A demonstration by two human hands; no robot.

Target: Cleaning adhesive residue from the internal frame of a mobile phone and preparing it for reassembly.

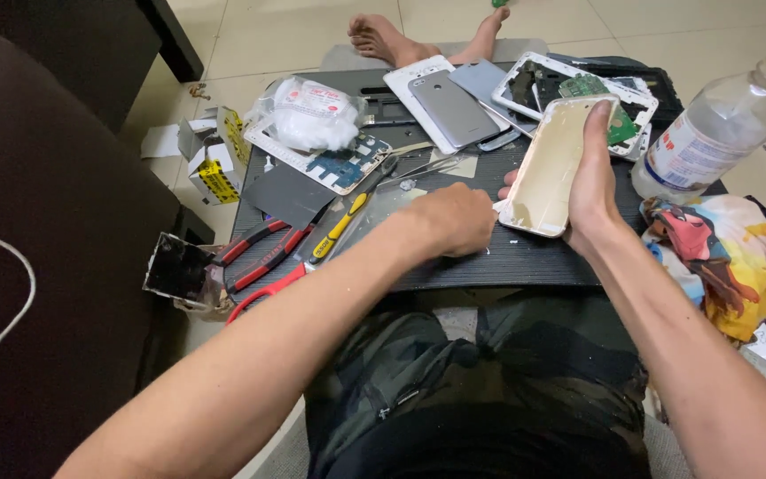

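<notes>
A: We are gripping the shell in our right hand, fingers wrapped round its far edge, thumb running up the near side. It is tilting above the board, hollow side toward us.

B: And our left hand is curling into a loose fist at the shell's lower corner. Fingertips are hiding under the knuckles; we cannot tell whether they are pinching anything.

A: Agreed. The corner itself is sitting behind that hand.

B: Left of it, the screwdriver is lying on the board, tip pointing away. The pliers are lying just beside it, half off the board's edge.

A: Farther back, a grey phone is lying face down on a white one. The open frame is showing a green circuit, partly covered by the shell.

B: The bottle is running out of view at the right. A cotton bag is resting on another frame.
</notes>
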